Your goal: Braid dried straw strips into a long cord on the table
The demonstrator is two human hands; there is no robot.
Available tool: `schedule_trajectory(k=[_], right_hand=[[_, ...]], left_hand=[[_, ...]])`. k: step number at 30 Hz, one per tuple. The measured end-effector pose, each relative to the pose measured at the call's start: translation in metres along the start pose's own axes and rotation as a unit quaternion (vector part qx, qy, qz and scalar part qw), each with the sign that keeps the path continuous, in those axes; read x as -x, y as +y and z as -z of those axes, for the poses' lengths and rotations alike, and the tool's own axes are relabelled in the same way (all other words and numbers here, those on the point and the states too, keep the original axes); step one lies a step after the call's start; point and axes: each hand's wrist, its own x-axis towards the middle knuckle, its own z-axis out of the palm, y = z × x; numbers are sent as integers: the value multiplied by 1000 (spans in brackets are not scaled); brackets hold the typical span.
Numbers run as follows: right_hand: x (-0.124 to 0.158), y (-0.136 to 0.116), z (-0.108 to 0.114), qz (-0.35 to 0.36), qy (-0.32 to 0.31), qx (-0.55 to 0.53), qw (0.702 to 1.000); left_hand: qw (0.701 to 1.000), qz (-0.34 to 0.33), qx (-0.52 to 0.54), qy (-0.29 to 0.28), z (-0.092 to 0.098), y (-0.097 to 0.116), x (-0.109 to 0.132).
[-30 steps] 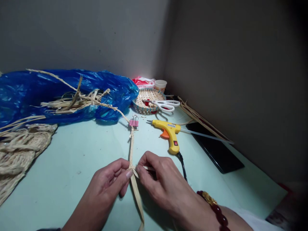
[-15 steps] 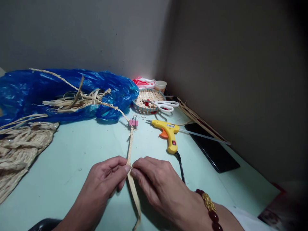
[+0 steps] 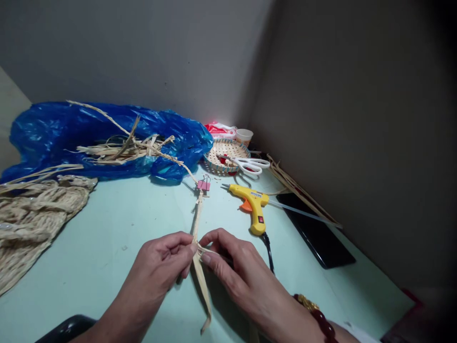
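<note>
A pale braid of dried plant fibre (image 3: 198,216) runs toward me from a pink binder clip (image 3: 203,185) on the table. My left hand (image 3: 167,257) pinches the braid between thumb and forefinger at its near end. Just to the right, my right hand (image 3: 232,267) has its thumb and fingers on a thin strand (image 3: 205,249) that leaves the braid sideways. A wider flat strip (image 3: 202,286) hangs from the pinch point toward me, its tip curled. My right fingers partly hide the strand.
A yellow glue gun (image 3: 255,205) lies right of the braid, beside a black phone-like slab (image 3: 314,233). White scissors (image 3: 246,164) rest on a woven basket (image 3: 210,159). At the left are a blue plastic bag (image 3: 46,128) with fibre strips and a woven fibre piece (image 3: 46,221).
My right fingers have drawn slightly away from the braid, and the thin strand now shows between them and it. My left hand keeps its pinch. The whole view has shifted slightly.
</note>
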Motion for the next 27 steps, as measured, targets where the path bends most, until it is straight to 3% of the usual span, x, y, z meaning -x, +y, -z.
schedule_trajectory(k=[3, 5, 8, 11, 16, 22, 27], right_hand=[[-1, 2, -1, 39, 30, 29, 998], [-1, 4, -2, 114, 69, 85, 987], [0, 7, -4, 244, 126, 185, 943], [1, 10, -8, 308, 164, 254, 902], [0, 12, -13, 348, 189, 341, 853], [4, 7, -20, 344, 208, 422, 812], [4, 1, -38, 279, 287, 429, 810]], left_hand=[[1000, -4, -2, 0, -1, 0, 1], [1000, -10, -8, 4, -2, 2, 2], [999, -19, -21, 17, -4, 6, 4], [999, -20, -30, 21, -5, 6, 4], [999, -29, -22, 3, -6, 2, 2], [1000, -4, 1, 7, -11, 0, 2], [999, -22, 25, -19, -8, 2, 4]])
